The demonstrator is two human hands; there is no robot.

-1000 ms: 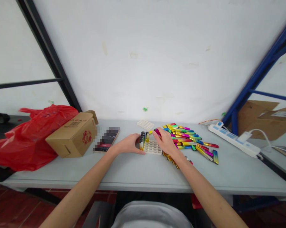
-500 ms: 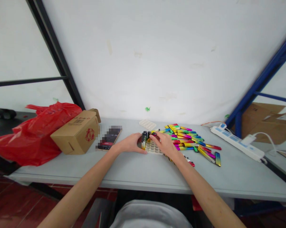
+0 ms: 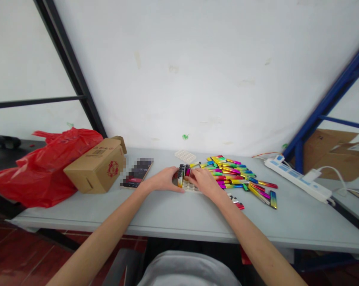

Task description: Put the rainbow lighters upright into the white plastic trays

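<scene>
A pale tray with round pockets (image 3: 191, 186) lies at the middle of the table. Several lighters (image 3: 180, 176) with black tops and shiny bodies stand upright in a row at its left side. My left hand (image 3: 166, 179) curves around that row, fingers behind and thumb along the tray's near edge. My right hand (image 3: 205, 180) is over the tray's right part, its fingertips pinching a dark-topped, magenta lighter (image 3: 187, 171) beside the row. Its lower end is partly hidden by my fingers.
To the right spreads a pile of shiny multicoloured lighters (image 3: 236, 174). Another pale tray (image 3: 185, 155) lies near the wall. A phone (image 3: 138, 173), a cardboard box (image 3: 96, 167) and a red plastic bag (image 3: 42, 171) are leftward. At far right sits a white power strip (image 3: 298, 178).
My right hand has lowered slightly and shifted over the tray, turning the pinched lighter from tilted to upright beside the row. My left hand stays in place.
</scene>
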